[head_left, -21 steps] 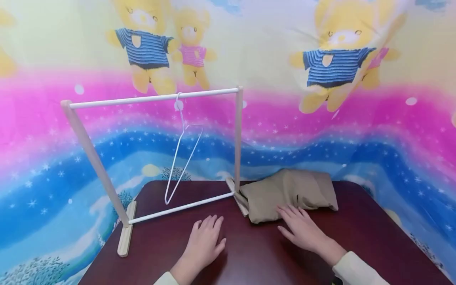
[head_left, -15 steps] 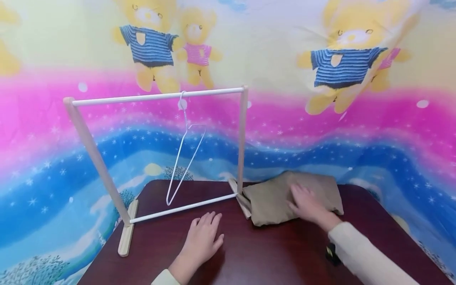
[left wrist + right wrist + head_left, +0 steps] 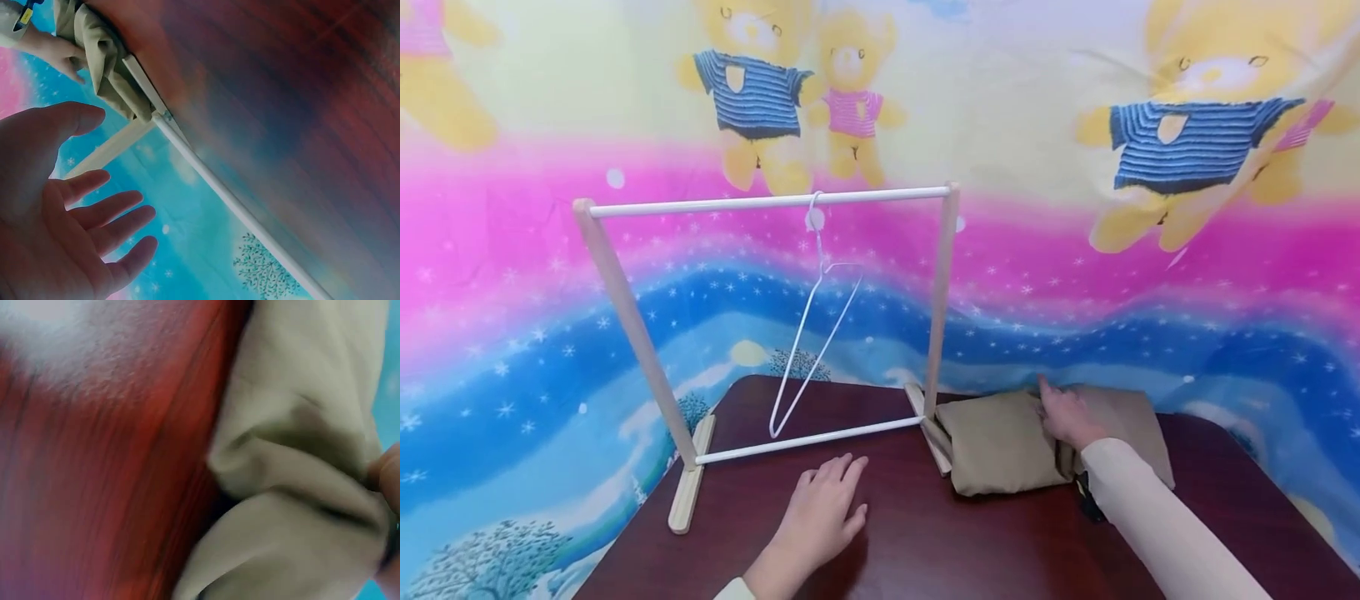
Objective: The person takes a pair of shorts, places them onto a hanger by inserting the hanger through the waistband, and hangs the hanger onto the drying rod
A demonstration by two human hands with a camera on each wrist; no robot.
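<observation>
A folded khaki cloth garment point(image 3: 1000, 446), its exact kind hidden by the folds, lies at the right foot of a small rack. My right hand point(image 3: 1067, 414) grips the middle of its far edge, where the fabric bunches into a deep crease point(image 3: 300, 494). In the right wrist view only part of the fingers point(image 3: 390, 478) shows at the edge. Fingers spread and relaxed, my left hand point(image 3: 820, 517) is over the table in front of the rack and holds nothing. A white wire hanger point(image 3: 797, 358) hangs from the rack's top bar.
The rack point(image 3: 625, 317) has wooden posts and white bars, and stands on the left of a dark red table point(image 3: 940, 542). A bear-print curtain point(image 3: 1000, 292) closes off the back. Something small and black point(image 3: 1088, 504) is beneath the right sleeve.
My right hand has moved from the garment's near edge up and over to its far edge, and the fabric now creases under it. The view has turned rightward; my left hand stays nearly still.
</observation>
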